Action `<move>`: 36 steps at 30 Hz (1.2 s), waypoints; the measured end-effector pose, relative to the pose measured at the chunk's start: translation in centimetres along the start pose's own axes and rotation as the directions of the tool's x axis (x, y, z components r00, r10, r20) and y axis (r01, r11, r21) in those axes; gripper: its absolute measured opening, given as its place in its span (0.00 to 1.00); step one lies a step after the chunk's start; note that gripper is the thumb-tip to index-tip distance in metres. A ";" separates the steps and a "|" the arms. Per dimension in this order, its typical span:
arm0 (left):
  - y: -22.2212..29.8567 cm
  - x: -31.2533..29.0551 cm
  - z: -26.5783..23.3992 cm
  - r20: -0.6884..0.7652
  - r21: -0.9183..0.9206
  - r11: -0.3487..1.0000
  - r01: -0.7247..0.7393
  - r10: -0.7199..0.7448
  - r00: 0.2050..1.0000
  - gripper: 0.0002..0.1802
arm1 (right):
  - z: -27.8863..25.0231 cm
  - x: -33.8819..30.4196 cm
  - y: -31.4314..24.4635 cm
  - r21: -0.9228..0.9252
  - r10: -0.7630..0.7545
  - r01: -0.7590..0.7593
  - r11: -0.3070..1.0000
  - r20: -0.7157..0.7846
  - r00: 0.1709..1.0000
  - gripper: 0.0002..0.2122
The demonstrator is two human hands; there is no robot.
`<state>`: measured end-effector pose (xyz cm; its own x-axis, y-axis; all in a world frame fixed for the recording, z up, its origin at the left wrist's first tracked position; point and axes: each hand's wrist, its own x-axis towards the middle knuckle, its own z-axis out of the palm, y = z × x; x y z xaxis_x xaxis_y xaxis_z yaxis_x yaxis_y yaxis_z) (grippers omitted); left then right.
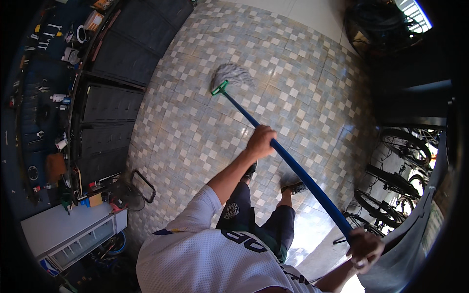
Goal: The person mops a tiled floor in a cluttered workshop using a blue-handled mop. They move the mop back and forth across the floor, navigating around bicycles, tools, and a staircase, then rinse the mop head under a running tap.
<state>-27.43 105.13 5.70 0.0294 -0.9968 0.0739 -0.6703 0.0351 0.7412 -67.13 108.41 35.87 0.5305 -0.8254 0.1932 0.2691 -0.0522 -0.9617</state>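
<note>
A mop with a long blue handle (305, 183) slants across the view from the lower right to the upper middle. My left hand (261, 142) is wrapped round the handle about midway, with the arm stretched forward. Close to the handle's upper end, at the lower right, my right hand (365, 250) is closed on it. Beyond my left hand, a green clamp (220, 88) joins the handle to the grey-white string mop head (233, 74). The strands lie on the tiled floor (195, 132), spread out and slightly blurred.
Dark cabinets (110, 105) line the left side, below a wall hung with tools (44, 88). A white-grey cabinet (73, 234) stands at the lower left, near a black bent tube frame (146, 188). Several bicycles (391, 190) are along the right. My shoes (293, 188) are on the tiles.
</note>
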 end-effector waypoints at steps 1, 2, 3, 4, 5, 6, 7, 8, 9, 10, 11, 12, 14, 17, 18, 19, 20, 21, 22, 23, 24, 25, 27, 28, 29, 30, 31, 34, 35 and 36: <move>-3.8 -0.6 -3.2 -0.057 0.035 0.996 0.086 -0.084 0.995 0.14 | 3.7 2.4 3.8 -0.014 0.016 -0.017 1.000 -0.068 0.998 0.18; -7.0 -1.6 -6.1 -0.119 0.142 0.978 0.152 -0.135 0.984 0.23 | 7.5 5.2 8.2 0.043 0.005 0.000 0.999 -0.129 0.992 0.16; -9.8 -3.1 -8.9 -0.102 0.387 0.885 0.257 -0.236 0.966 0.39 | 10.5 8.5 12.5 0.076 0.004 -0.001 0.997 -0.039 0.999 0.18; -12.0 -4.9 -11.3 -0.106 0.359 0.864 0.352 -0.337 0.935 0.49 | 14.0 11.7 16.9 0.142 -0.029 0.027 0.990 0.010 1.000 0.18; -13.7 -7.0 -13.4 -0.167 0.173 0.906 0.386 -0.359 0.918 0.50 | 16.9 14.7 20.5 0.146 -0.037 0.024 0.989 0.088 0.995 0.17; -14.9 -9.2 -15.0 -0.173 0.170 0.865 0.472 -0.446 0.878 0.50 | 20.5 17.1 24.3 0.124 -0.008 -0.005 0.992 0.106 0.994 0.16; -15.7 -11.5 -16.2 -0.183 0.152 0.816 0.557 -0.531 0.827 0.49 | 24.1 19.4 28.0 0.107 0.010 -0.019 0.994 0.079 0.997 0.15; -16.2 -13.8 -17.0 -0.200 0.170 0.793 0.585 -0.553 0.809 0.48 | 27.6 21.4 31.1 0.005 0.132 -0.133 0.991 0.063 0.989 0.15; -16.3 -15.8 -17.4 -0.203 0.192 0.767 0.612 -0.579 0.790 0.47 | 30.8 23.3 33.8 -0.096 0.284 -0.277 0.956 0.071 0.956 0.15; -16.4 -17.5 -17.5 -0.186 0.160 0.741 0.652 -0.626 0.757 0.47 | 33.7 24.7 35.7 -0.024 0.271 -0.270 0.962 0.053 0.961 0.15; -16.3 -18.7 -17.3 -0.175 0.132 0.758 0.639 -0.616 0.768 0.48 | 34.9 25.0 36.7 0.036 0.210 -0.214 0.976 0.081 0.974 0.15; -16.1 -19.5 -17.0 -0.145 0.114 0.724 0.680 -0.665 0.733 0.48 | 35.5 25.3 37.3 0.020 0.273 -0.277 0.961 0.114 0.955 0.16; -15.9 -19.6 -15.9 -0.083 0.089 0.715 0.694 -0.689 0.720 0.50 | 34.0 23.4 36.7 0.007 0.282 -0.283 0.959 0.059 0.958 0.17; -15.4 -15.9 -13.9 -0.214 0.136 0.784 0.605 -0.573 0.791 0.56 | 27.6 19.8 33.6 0.022 0.215 -0.215 0.976 -0.016 0.976 0.18; -15.2 -13.9 -13.0 -0.233 0.148 0.780 0.608 -0.569 0.788 0.57 | 24.5 16.9 31.9 0.030 0.194 -0.193 0.981 -0.042 0.980 0.19; -14.7 -11.7 -12.0 -0.264 0.199 0.806 0.558 -0.504 0.822 0.58 | 21.1 14.0 30.0 0.016 0.145 -0.144 0.989 -0.063 0.987 0.18; -14.0 -9.4 -10.8 -0.251 0.238 0.777 0.583 -0.531 0.810 0.59 | 17.6 10.8 27.8 0.022 0.027 -0.025 0.999 -0.098 0.995 0.18; -13.1 -7.2 -9.2 -0.135 0.296 0.789 0.539 -0.523 0.841 0.60 | 14.1 7.2 25.3 0.001 0.090 -0.090 0.996 -0.125 0.988 0.18; -11.8 -5.3 -7.2 -0.068 0.356 0.794 0.494 -0.505 0.861 0.62 | 10.9 3.6 22.5 0.024 0.031 -0.028 0.999 -0.165 0.986 0.17; -10.1 -3.7 -4.8 0.003 0.393 0.835 0.386 -0.421 0.907 0.53 | 7.9 0.0 19.6 0.006 0.061 -0.061 0.998 -0.193 0.979 0.18; -8.1 -2.5 -2.0 0.171 0.483 0.835 0.265 -0.386 0.906 0.45 | 5.2 -3.7 16.5 0.008 0.045 -0.044 0.999 -0.241 0.969 0.18; -5.7 -1.9 1.3 0.305 0.544 0.833 0.105 -0.313 0.899 0.38 | 2.3 -7.6 13.1 -0.012 0.017 -0.021 1.000 -0.255 0.967 0.18; 0.4 -2.5 9.0 0.565 0.497 0.835 -0.235 -0.106 0.819 0.10 | -2.2 -15.5 6.0 -0.022 0.030 -0.043 0.999 -0.406 0.913 0.17; 4.0 -3.6 13.1 0.622 0.313 0.909 -0.274 0.023 0.783 0.10 | -4.1 -19.7 2.6 -0.003 0.079 -0.095 0.995 -0.532 0.843 0.18; 8.0 -5.2 17.3 0.624 0.179 0.938 -0.297 0.125 0.771 0.14 | -6.3 -24.0 -0.7 -0.030 0.011 -0.034 0.999 -0.582 0.813 0.18; 12.3 -7.2 21.3 0.587 0.065 0.918 -0.392 0.282 0.759 0.16 | -8.0 -28.4 -3.8 -0.109 -0.049 -0.025 0.994 -0.629 0.776 0.19; 16.7 -9.3 25.1 0.604 0.022 0.928 -0.373 0.284 0.744 0.15 | -9.6 -32.9 -7.2 -0.140 -0.075 -0.022 0.990 -0.650 0.756 0.19; 30.2 -16.0 35.0 0.677 -0.136 0.908 -0.397 0.377 0.632 0.08 | -10.6 -46.3 -16.5 -0.233 -0.188 -0.012 0.972 -0.815 0.548 0.12; 34.4 -18.0 37.8 0.735 -0.172 0.901 -0.397 0.386 0.558 0.07 | -10.5 -50.1 -19.7 -0.266 -0.196 -0.052 0.963 -0.816 0.544 0.11; 38.5 -19.8 40.4 0.742 -0.231 0.882 -0.410 0.432 0.513 0.06 | -10.1 -53.5 -22.4 -0.300 -0.220 -0.074 0.951 -0.827 0.517 0.11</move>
<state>-83.80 123.37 5.86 -0.8245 -0.5491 -0.1365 -0.4325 0.4561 0.7778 -109.68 148.00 45.16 -0.4497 -0.8803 0.1512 -0.0247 -0.1570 -0.9873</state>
